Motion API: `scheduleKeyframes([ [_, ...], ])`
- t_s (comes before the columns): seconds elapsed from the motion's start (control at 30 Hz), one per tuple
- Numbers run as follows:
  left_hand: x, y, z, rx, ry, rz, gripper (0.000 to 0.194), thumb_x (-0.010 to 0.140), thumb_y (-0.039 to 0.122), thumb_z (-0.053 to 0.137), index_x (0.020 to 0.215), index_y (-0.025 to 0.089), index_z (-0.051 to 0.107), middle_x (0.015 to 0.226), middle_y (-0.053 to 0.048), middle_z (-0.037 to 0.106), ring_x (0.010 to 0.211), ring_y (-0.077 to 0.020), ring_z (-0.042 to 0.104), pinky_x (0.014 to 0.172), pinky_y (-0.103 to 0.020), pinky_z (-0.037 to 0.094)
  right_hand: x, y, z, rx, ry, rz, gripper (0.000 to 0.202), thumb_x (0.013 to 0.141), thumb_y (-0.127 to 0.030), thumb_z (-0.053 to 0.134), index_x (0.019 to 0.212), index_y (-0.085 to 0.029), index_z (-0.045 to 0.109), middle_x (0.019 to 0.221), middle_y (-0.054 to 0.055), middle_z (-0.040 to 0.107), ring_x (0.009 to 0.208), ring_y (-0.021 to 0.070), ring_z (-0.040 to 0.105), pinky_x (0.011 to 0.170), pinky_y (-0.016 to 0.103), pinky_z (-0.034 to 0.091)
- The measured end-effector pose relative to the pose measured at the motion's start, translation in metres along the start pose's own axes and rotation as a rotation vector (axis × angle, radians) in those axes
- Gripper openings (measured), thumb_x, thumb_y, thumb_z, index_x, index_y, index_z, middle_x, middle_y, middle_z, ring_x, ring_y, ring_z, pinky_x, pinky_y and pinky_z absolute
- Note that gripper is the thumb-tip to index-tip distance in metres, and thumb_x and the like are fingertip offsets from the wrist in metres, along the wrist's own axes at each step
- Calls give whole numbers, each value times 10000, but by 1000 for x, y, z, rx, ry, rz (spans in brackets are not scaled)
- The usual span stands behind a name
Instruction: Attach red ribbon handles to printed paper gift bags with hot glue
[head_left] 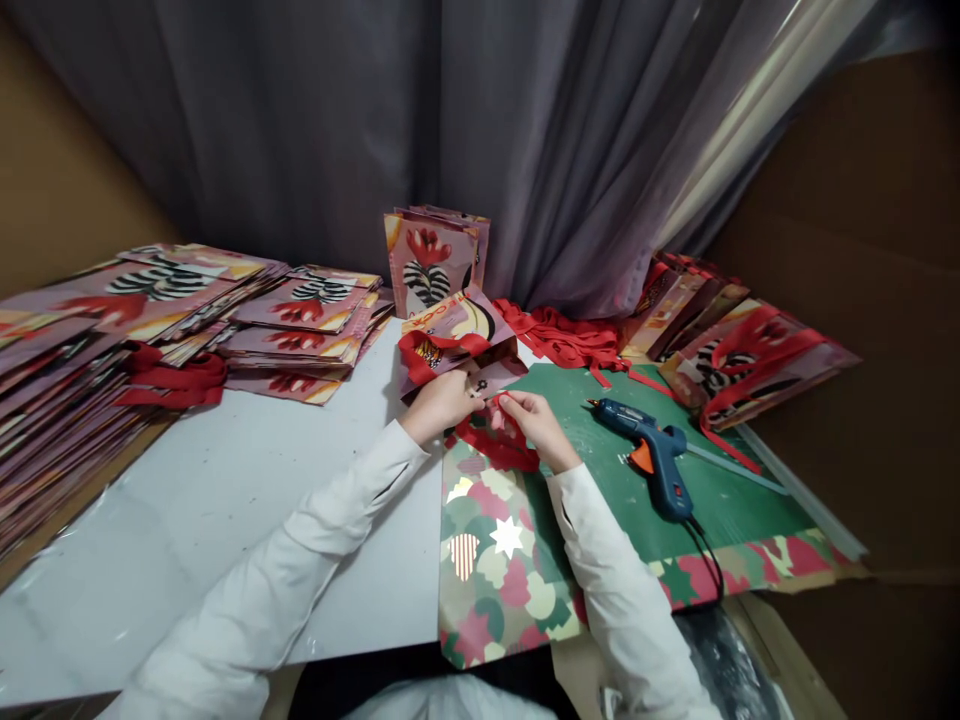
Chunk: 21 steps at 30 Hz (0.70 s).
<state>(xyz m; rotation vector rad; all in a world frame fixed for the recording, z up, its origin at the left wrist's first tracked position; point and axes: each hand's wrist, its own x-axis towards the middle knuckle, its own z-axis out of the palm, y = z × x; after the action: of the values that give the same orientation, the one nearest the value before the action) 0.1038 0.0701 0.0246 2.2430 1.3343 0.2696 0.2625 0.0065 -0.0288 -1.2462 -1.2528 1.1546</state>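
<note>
In the head view a printed paper gift bag [474,318] lies tilted in front of me, its opening toward my hands. My left hand [448,402] is closed at the bag's near edge, with its fingertips partly hidden. Close beside it, my right hand [534,422] pinches a red ribbon [510,456] between thumb and fingers. That ribbon loops down below both hands, and another red ribbon loop [459,346] lies across the bag's printed side.
Stacks of flat printed bags [300,345] fill the left side, a red ribbon bundle [176,380] among them. A bag group [429,262] stands behind. A ribbon pile [574,335], a blue glue gun [654,455] and finished-looking bags [757,365] are to the right. Grey curtain [337,130] hangs behind.
</note>
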Motion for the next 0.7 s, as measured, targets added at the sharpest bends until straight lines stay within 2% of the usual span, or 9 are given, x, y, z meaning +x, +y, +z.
scheduleKeyframes([
  [0.23,-10,11,-2,106,33,35,378,829,248,665,1181,159,561,1033,-95,705,1019,-271,667,759,-275,450,0,-4,-3,-26,-20,4,395,792,-544,596,639,-181,620,559,4,629,400,73,393,403,220,298],
  [0.47,-12,11,-2,171,43,51,275,850,239,624,1109,156,582,1054,-114,705,1038,-293,668,782,-295,467,-1,-2,-4,-14,-47,46,371,776,-518,593,813,-158,672,564,-8,647,376,72,366,375,217,272],
  [0.7,-12,11,1,175,24,49,247,841,229,615,1075,155,581,1034,-126,700,1012,-316,668,755,-316,464,-4,-1,-7,-14,-81,70,404,791,-529,577,832,-144,694,578,-1,645,391,70,375,387,217,269],
])
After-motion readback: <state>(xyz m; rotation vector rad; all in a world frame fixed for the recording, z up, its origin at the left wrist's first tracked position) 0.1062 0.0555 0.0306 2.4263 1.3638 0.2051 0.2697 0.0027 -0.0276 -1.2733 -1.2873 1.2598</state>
